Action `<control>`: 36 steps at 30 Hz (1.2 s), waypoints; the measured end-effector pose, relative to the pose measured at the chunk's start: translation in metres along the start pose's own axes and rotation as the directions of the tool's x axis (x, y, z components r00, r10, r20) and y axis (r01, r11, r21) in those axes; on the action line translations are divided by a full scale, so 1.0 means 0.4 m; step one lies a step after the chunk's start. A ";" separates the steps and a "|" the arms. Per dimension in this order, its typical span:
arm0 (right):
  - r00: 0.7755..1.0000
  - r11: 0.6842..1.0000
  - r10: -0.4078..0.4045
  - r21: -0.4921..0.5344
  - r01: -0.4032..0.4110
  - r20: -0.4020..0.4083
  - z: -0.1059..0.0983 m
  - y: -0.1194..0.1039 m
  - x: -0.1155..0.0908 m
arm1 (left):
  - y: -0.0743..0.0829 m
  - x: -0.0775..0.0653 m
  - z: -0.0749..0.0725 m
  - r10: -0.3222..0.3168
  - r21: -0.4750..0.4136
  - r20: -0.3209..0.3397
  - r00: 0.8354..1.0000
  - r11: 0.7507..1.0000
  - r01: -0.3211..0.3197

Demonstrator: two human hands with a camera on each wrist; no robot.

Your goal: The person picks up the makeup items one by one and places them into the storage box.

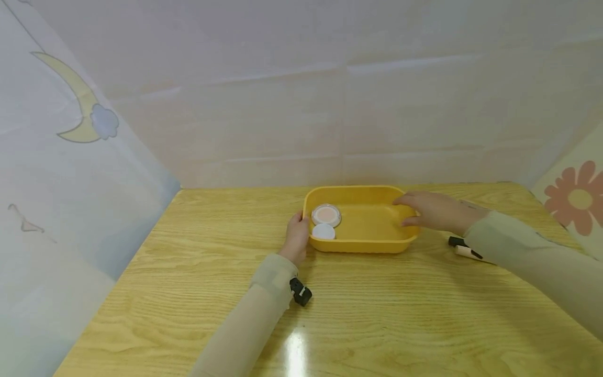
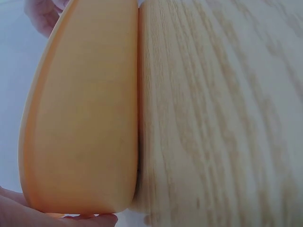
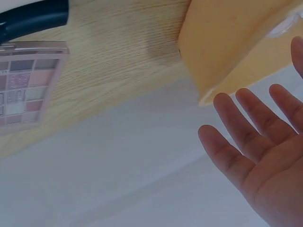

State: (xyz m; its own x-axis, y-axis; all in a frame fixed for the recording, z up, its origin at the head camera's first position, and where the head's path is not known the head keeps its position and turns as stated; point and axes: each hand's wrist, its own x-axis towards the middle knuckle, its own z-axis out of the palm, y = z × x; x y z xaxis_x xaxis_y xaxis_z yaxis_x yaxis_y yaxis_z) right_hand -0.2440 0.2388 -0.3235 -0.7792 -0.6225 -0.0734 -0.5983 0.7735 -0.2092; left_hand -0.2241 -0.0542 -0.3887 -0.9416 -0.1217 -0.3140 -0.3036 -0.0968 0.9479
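Note:
A yellow tray with rounded corners rests on the wooden table. My left hand holds its left end, the thumb at the rim and the fingers outside the wall. The left wrist view shows the tray's long outer wall standing on the wood. Inside the tray's left end lie a round compact with a pinkish centre and a white round case. Over the tray's right end is my right hand, its fingers spread and relaxed. Nothing lies in its palm in the right wrist view.
Right of the tray, partly behind my right sleeve, lie a black-ended item and a beige tube with a black part. An eyeshadow palette with several pans shows in the right wrist view. A pale printed sheet hangs behind the table.

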 end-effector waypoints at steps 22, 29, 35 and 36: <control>0.996 0.995 0.084 0.055 -0.084 -0.008 0.007 0.033 -0.071 | 0.000 -0.002 -0.005 0.026 0.005 0.014 1.000 1.000 -0.026; 0.995 0.993 0.098 0.071 -0.096 -0.018 0.011 0.049 -0.081 | 0.001 -0.005 -0.005 0.028 0.001 0.028 0.999 1.000 -0.028; 0.992 0.987 0.129 0.094 -0.129 0.003 0.009 0.060 -0.093 | -0.003 -0.005 -0.006 0.035 -0.007 0.031 0.999 0.999 -0.035; 0.992 0.987 0.129 0.091 -0.129 0.005 0.010 0.061 -0.095 | -0.003 -0.005 -0.006 0.039 -0.009 0.030 0.999 0.999 -0.038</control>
State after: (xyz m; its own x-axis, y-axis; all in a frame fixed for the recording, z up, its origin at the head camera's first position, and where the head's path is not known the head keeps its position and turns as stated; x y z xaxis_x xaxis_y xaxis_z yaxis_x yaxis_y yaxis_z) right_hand -0.2283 0.2807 -0.3296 -0.8489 -0.5183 -0.1041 -0.4734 0.8330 -0.2863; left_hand -0.2216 -0.0561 -0.3892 -0.9565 -0.0958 -0.2754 -0.2659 -0.1007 0.9587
